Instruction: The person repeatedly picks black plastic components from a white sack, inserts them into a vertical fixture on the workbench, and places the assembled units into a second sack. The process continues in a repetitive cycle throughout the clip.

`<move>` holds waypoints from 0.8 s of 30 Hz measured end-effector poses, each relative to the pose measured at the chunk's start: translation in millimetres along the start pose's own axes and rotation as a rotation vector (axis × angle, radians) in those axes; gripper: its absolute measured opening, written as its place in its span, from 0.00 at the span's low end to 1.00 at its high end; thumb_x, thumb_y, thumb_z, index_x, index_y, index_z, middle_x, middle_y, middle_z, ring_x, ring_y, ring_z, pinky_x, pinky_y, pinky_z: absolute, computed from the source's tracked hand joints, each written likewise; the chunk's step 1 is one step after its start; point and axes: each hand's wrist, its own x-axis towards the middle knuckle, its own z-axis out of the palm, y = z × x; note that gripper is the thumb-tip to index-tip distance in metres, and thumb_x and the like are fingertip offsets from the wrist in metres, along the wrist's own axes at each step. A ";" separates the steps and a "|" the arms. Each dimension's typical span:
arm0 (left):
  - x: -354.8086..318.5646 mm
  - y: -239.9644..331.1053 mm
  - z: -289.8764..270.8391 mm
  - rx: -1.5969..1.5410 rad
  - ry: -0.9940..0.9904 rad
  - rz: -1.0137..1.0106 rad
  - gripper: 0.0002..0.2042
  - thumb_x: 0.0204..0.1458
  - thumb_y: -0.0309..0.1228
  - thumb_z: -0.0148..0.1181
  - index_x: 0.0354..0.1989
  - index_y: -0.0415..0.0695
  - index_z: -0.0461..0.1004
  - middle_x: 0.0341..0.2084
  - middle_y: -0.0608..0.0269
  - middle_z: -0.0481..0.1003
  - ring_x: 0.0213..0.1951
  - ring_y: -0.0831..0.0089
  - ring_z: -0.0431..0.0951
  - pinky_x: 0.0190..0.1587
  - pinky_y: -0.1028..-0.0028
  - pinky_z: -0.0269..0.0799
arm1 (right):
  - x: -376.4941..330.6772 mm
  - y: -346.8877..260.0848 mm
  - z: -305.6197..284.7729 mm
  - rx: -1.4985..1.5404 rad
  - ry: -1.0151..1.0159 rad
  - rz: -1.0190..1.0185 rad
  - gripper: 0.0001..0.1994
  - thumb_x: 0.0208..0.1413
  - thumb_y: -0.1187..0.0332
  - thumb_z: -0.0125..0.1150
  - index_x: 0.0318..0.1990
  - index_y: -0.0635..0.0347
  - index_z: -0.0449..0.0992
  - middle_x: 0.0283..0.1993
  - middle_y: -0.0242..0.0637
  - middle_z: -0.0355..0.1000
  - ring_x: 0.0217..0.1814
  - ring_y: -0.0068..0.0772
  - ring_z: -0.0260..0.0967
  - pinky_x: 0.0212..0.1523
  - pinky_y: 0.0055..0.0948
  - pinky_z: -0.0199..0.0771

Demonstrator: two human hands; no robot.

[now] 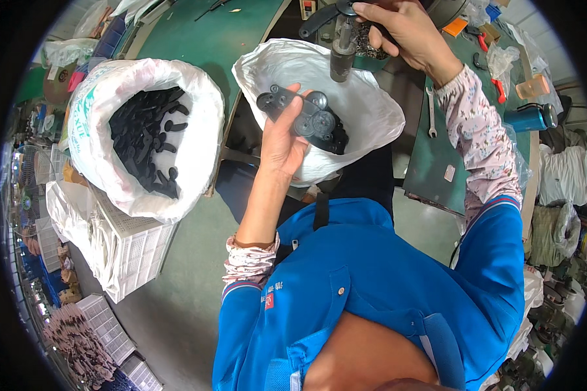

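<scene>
My left hand (pixel 284 140) is closed round a dark, partly see-through plastic housing with round ends (pixel 312 122), held over the mouth of a white bag (pixel 375 120). Black parts (pixel 336 140) lie inside that bag, just below the housing. Higher up on the right, my right hand (pixel 398 29) has its fingers wrapped on a black curved lever-like piece (pixel 319 21); whether it is fixed to the machine I cannot tell. Under this piece stands a dark metal cylinder (pixel 342 57), apart from my left hand.
At left, another white bag (pixel 205 137) full of black curved parts (pixel 140 133) rests on a white plastic crate (pixel 140 251). The green bench (pixel 440 166) at right carries a wrench (pixel 431 114), a blue flask (pixel 528 117) and red-handled tools (pixel 499 91).
</scene>
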 end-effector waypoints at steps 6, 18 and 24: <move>1.3 -0.5 2.4 -0.014 -0.012 0.002 0.22 0.53 0.27 0.61 0.55 0.41 0.61 0.46 0.51 0.72 0.46 0.64 0.75 0.50 0.64 0.74 | 9.9 23.2 -2.1 0.075 -0.091 0.059 0.09 0.60 0.69 0.53 0.36 0.68 0.75 0.22 0.33 0.72 0.10 0.19 0.60 0.10 0.19 0.57; -1.3 -11.2 10.8 0.066 -0.060 0.005 0.25 0.52 0.26 0.62 0.58 0.41 0.60 0.46 0.56 0.72 0.48 0.67 0.74 0.48 0.66 0.74 | -65.6 141.7 47.7 0.189 -0.171 0.003 0.13 0.54 0.65 0.63 0.41 0.63 0.74 0.35 0.29 0.72 0.38 0.20 0.68 0.40 0.22 0.68; 2.7 -13.0 -5.4 0.016 0.048 0.032 0.16 0.52 0.23 0.61 0.49 0.43 0.67 0.43 0.55 0.74 0.44 0.64 0.76 0.48 0.62 0.75 | -48.8 121.4 15.7 0.623 0.072 -0.166 0.08 0.53 0.76 0.56 0.41 0.63 0.73 0.39 0.34 0.72 0.40 0.23 0.69 0.44 0.24 0.71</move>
